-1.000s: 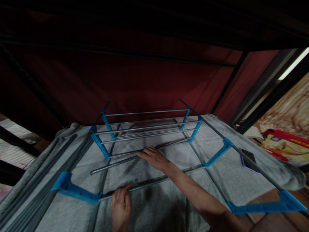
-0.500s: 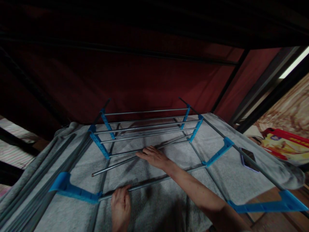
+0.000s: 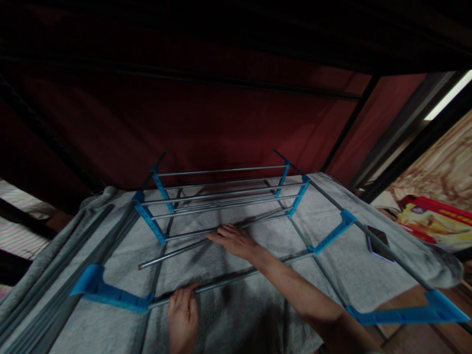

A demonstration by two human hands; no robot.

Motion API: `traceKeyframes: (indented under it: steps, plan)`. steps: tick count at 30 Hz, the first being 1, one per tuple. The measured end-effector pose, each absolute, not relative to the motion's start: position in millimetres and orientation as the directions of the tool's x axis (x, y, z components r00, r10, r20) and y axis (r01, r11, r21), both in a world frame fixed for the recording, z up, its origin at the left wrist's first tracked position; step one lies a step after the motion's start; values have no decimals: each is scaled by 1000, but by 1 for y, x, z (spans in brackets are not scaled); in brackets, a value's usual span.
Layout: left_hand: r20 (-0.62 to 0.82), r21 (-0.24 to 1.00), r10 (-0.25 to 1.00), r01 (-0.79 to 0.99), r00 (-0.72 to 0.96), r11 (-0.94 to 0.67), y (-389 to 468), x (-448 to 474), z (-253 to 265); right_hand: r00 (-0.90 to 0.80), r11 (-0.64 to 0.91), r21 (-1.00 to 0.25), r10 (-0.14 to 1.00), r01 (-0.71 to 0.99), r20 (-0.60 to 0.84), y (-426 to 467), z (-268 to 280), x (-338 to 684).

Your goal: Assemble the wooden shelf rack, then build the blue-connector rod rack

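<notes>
A rack frame of grey metal tubes and blue plastic brackets [image 3: 150,223] lies on a grey blanket [image 3: 228,339]. My left hand [image 3: 183,313] is closed round the left part of the near cross tube [image 3: 236,278], beside the blue bracket [image 3: 110,294] at the left. My right hand [image 3: 236,241] reaches farther in, fingers bent over a loose metal tube [image 3: 171,254]. That tube slants across the frame, its left end free of any bracket. Just behind it runs another cross tube [image 3: 188,235], fitted to the brackets. My right fingertips are partly hidden.
Several spare tubes [image 3: 77,280] lie along the left side. A phone [image 3: 379,243] rests on the blanket at the right, near a red and yellow package [image 3: 431,221]. Dark metal bars [image 3: 346,128] and a red cloth [image 3: 221,128] stand behind.
The view has shifted very slightly. Both hands keep the same places on the tubes, and the frame stays as it was.
</notes>
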State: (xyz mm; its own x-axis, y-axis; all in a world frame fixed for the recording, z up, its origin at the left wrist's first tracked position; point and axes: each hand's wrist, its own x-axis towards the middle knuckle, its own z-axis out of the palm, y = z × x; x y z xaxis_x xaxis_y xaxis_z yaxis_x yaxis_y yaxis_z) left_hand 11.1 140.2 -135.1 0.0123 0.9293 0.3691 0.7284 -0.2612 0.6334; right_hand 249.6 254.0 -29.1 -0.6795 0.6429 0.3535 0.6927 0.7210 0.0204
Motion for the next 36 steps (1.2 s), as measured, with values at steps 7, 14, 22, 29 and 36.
traceKeyframes:
  steps: [7, 14, 22, 29, 36]
  plan:
    - [351, 647, 937, 722, 3, -245, 140, 12, -133, -707, 741, 45, 619, 670, 341, 253, -28, 251]
    - [350, 647, 937, 723, 1, -243, 140, 13, -128, -707, 738, 54, 620, 673, 340, 253, -31, 251]
    - [356, 659, 934, 713, -16, -239, 139, 14, -127, -700, 732, 37, 633, 680, 332, 254, -33, 252]
    - [356, 629, 934, 739, 1, -241, 138, 14, -130, -686, 711, 34, 664, 703, 297, 262, -26, 253]
    - [319, 612, 947, 768, -23, -187, 131, 20, -123, -657, 699, -18, 680, 715, 326, 266, -34, 250]
